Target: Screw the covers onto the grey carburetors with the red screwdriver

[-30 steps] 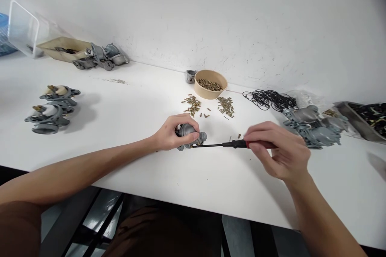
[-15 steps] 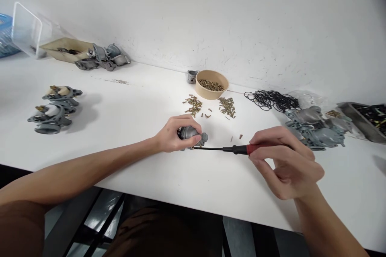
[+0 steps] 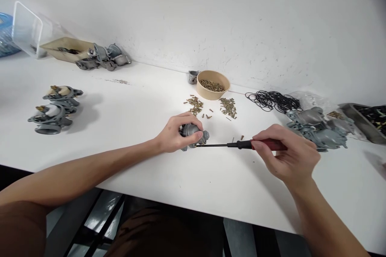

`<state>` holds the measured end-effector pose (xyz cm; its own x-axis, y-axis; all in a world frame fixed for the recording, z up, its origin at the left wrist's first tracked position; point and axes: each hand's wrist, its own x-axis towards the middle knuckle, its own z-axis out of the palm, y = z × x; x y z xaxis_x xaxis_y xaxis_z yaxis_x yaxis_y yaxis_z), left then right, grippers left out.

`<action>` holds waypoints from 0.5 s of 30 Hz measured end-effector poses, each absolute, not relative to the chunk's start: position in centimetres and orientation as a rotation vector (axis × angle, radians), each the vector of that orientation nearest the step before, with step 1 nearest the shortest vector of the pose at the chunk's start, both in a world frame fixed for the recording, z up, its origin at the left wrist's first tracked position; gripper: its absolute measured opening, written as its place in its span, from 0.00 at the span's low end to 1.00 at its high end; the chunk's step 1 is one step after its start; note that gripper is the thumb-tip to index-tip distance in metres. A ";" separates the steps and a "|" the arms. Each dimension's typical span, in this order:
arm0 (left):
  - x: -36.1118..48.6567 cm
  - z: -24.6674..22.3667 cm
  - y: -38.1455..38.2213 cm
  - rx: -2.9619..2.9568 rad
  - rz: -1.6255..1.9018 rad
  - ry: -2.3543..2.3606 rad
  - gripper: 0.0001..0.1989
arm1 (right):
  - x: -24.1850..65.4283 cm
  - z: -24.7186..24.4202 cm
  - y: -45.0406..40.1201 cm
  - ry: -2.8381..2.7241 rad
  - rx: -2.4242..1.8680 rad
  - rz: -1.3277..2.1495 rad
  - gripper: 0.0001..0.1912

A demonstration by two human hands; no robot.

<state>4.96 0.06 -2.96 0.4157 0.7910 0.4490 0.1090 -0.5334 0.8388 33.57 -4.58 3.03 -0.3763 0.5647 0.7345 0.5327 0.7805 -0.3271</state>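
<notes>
Left hand clasps the metal part on the desk! Right hand pinches the screwdriver, which lies crosswise, tip leftward at the part's near edge.

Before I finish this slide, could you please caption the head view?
Left hand grips a carburetor; right hand holds a red-handled screwdriver to it.
</notes>
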 end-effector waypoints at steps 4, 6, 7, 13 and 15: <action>5.0 -3.0 -0.1 1.933 1.163 0.752 0.05 | 33.9 3.1 -4.4 -2.108 -0.753 0.197 0.16; 5.0 -3.0 -0.1 1.934 1.163 0.754 0.04 | 33.8 3.1 -4.4 -2.088 -0.718 0.219 0.17; 5.0 -3.0 -0.1 1.932 1.164 0.755 0.04 | 33.7 3.2 -4.4 -2.078 -0.726 0.193 0.17; 5.0 -3.1 -0.1 1.924 1.167 0.745 0.04 | 33.2 3.3 -4.6 -2.075 -0.750 0.237 0.14; 5.0 -3.1 -0.1 1.920 1.170 0.743 0.04 | 33.2 3.3 -4.7 -2.047 -0.744 0.237 0.16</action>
